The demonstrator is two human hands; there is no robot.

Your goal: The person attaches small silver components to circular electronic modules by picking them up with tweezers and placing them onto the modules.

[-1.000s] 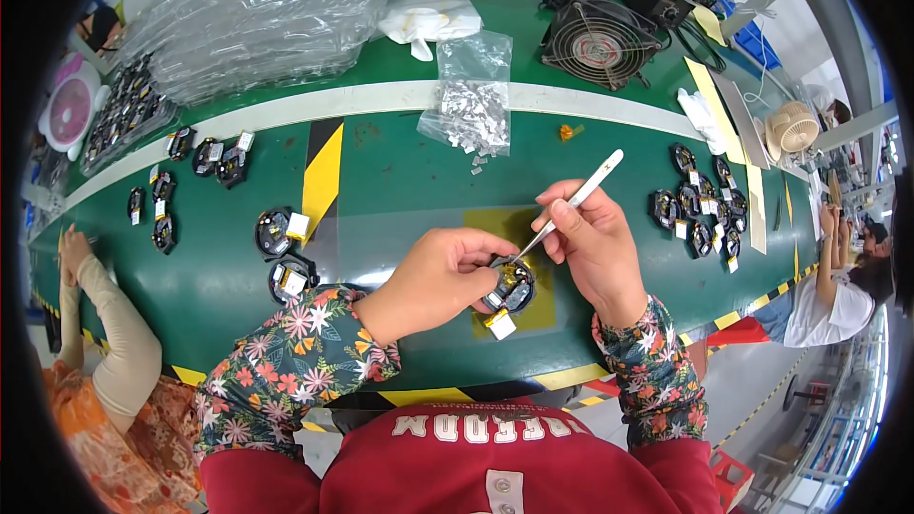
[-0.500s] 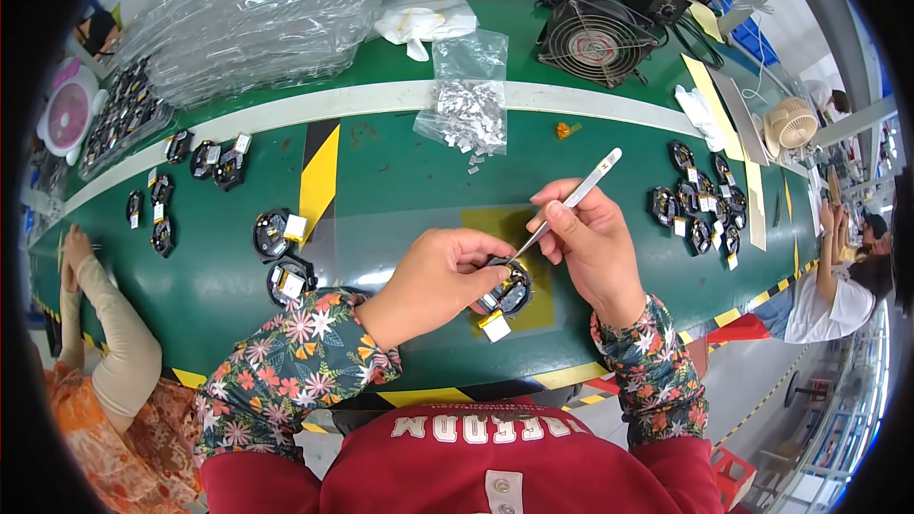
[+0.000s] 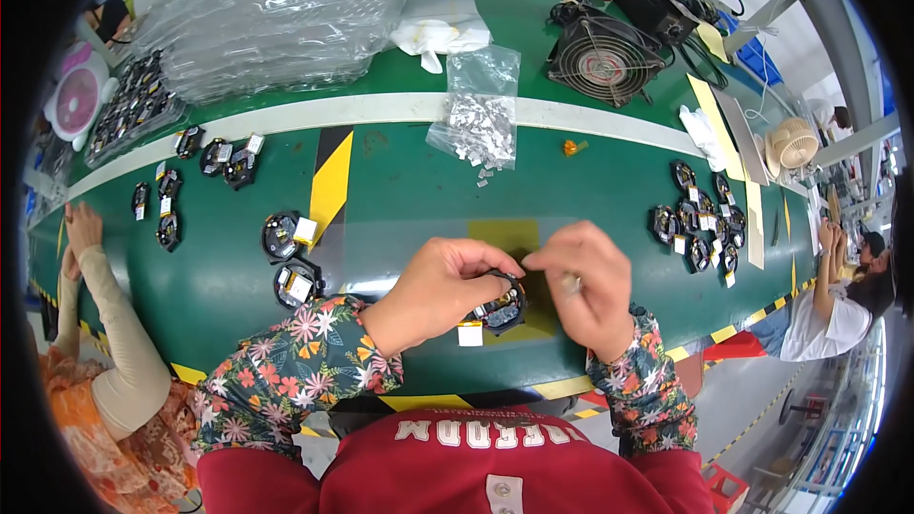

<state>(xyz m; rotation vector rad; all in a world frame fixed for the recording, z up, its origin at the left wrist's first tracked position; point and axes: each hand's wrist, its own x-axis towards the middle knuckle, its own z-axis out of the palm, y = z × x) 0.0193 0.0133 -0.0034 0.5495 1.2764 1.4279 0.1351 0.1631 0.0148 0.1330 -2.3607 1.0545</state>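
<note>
My left hand [image 3: 446, 287] grips a round black electronics housing [image 3: 505, 309] by its rim, with circuit parts showing inside. From its lower edge hangs a small white battery pouch [image 3: 470, 333] with a yellow edge. Close by on the right, apart from the housing, my right hand [image 3: 586, 281] is curled, its fingertips pinched. The shiny end of the metal tweezers [image 3: 571, 284] sticks out of that hand toward me; their tips are hidden. Beneath both hands lies a yellowish translucent sheet [image 3: 545, 324] on the green bench.
Two similar housings [image 3: 282, 236] lie left of my hands, with several more farther left and a cluster [image 3: 700, 219] at right. Beyond are a bag of small pale pieces [image 3: 483, 128], stacked clear trays [image 3: 276, 29] and a black fan [image 3: 605, 57]. Co-workers sit at both sides.
My right hand has drawn back from the housing and turned, swinging the tweezers from a plain side view to end-on. The housing has rotated slightly in my left hand, moving the battery pouch leftward.
</note>
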